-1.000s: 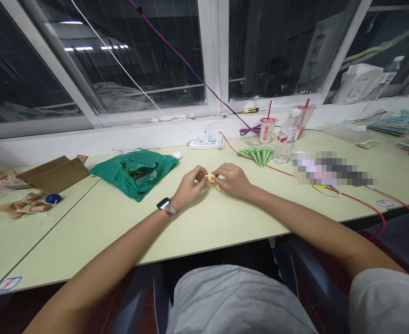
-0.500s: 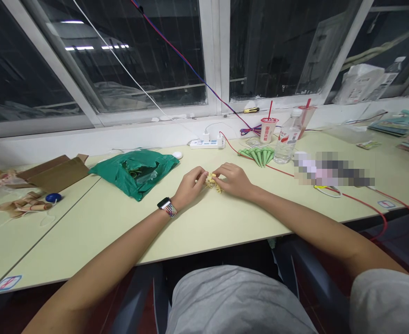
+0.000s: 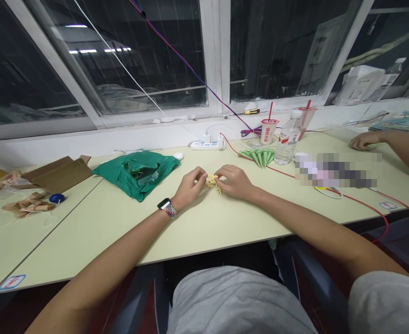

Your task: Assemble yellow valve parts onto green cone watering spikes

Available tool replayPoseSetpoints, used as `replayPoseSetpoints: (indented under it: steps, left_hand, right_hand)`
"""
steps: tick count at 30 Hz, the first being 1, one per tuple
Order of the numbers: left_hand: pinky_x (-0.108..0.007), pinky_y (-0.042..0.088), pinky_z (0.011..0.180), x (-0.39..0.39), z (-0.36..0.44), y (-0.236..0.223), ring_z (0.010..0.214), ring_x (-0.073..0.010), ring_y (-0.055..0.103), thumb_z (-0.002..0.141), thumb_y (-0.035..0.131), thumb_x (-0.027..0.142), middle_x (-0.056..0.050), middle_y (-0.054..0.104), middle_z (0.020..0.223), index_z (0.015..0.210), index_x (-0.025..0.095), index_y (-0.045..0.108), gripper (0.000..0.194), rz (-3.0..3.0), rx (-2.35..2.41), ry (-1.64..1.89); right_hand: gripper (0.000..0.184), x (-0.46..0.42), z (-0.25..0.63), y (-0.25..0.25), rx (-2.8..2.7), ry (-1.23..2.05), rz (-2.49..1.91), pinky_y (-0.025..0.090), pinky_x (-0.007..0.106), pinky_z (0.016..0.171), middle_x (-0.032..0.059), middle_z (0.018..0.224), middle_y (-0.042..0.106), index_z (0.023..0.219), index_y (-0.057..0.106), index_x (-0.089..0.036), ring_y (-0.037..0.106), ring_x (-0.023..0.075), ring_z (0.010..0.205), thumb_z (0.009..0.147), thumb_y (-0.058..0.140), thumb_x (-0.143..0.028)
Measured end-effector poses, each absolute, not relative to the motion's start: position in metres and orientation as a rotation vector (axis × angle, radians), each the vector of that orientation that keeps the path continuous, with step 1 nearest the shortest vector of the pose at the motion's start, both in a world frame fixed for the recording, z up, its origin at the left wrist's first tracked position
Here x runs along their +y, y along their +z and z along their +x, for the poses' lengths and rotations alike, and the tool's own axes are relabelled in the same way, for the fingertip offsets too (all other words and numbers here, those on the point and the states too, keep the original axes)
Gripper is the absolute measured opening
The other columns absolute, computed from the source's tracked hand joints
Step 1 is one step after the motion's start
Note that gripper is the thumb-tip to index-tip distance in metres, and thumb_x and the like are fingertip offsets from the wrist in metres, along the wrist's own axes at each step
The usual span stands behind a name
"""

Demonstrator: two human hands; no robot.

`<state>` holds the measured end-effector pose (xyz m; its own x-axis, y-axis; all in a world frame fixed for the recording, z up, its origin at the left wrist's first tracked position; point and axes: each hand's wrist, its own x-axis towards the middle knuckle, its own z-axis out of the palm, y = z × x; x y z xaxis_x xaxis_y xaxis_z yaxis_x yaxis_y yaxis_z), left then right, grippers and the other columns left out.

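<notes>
Between my hands, just above or on the pale table [image 3: 197, 227], is a small yellow openwork piece [image 3: 211, 181] with thin branching parts; its exact kind is too small to make out. My left hand [image 3: 191, 185], with a watch [image 3: 167, 207] on its wrist, pinches the piece's left side between thumb and fingers. From the right, my right hand [image 3: 236, 182] has its fingers closed on the other side. The fingertips hide part of the piece.
A torn green plastic bag [image 3: 138, 174] lies left of my hands. Green cones [image 3: 260, 157], a water bottle [image 3: 288, 139] and a lidded cup [image 3: 269, 132] stand right, near a red cable [image 3: 281, 171]. A co-worker's hand [image 3: 366, 140] rests far right.
Another person's hand and forearm have come in over the table at the far right. My hands keep their hold, with only a slight shift of the yellow piece and fingers.
</notes>
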<state>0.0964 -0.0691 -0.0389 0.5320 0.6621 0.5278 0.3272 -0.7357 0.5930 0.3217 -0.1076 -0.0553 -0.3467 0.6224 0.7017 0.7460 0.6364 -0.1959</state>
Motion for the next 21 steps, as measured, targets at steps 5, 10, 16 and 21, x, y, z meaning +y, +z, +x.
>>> replayPoseSetpoints:
  steps: [5,10,16,21]
  left_hand:
    - [-0.031,0.047,0.074,-0.067,0.059,-0.031,0.081,-0.0187,0.062,0.104,0.056,0.046,-0.002,0.067,0.086,0.093,0.020,0.062,0.029,2.377,0.900,0.983]
    - [-0.034,0.051,0.080,-0.080,0.006,-0.032,0.085,-0.0217,0.067,0.099,0.062,0.050,-0.004,0.073,0.091,0.092,0.021,0.068,0.031,2.318,1.043,0.756]
    - [-0.041,0.049,0.092,-0.085,-0.019,-0.032,0.100,-0.0274,0.065,0.099,0.059,0.048,-0.006,0.075,0.102,0.092,0.024,0.074,0.029,2.572,1.180,0.658]
    - [-0.041,0.050,0.093,-0.085,-0.019,-0.032,0.103,-0.0276,0.064,0.098,0.062,0.047,-0.008,0.072,0.107,0.108,0.023,0.070,0.027,2.682,1.207,0.656]
  right_hand:
    - [0.017,-0.134,0.359,-0.051,-2.200,-0.297,-1.234,0.044,0.035,0.082,0.0106,0.100,0.074,0.102,0.071,-0.018,0.065,0.0233,0.090,0.100,0.054,-0.021]
    - [0.019,-0.178,0.416,-0.061,-2.202,-0.262,-1.506,0.045,0.035,0.077,0.0092,0.095,0.070,0.097,0.071,-0.018,0.065,0.0237,0.090,0.102,0.055,-0.026]
    - [0.020,-0.201,0.452,-0.066,-2.108,-0.255,-1.733,0.050,0.041,0.088,0.0130,0.101,0.071,0.101,0.074,-0.019,0.065,0.0308,0.106,0.100,0.055,-0.027]
    - [0.022,-0.199,0.460,-0.065,-2.059,-0.103,-1.729,0.052,0.040,0.091,0.0124,0.113,0.073,0.109,0.075,-0.021,0.066,0.0299,0.112,0.098,0.056,-0.025]
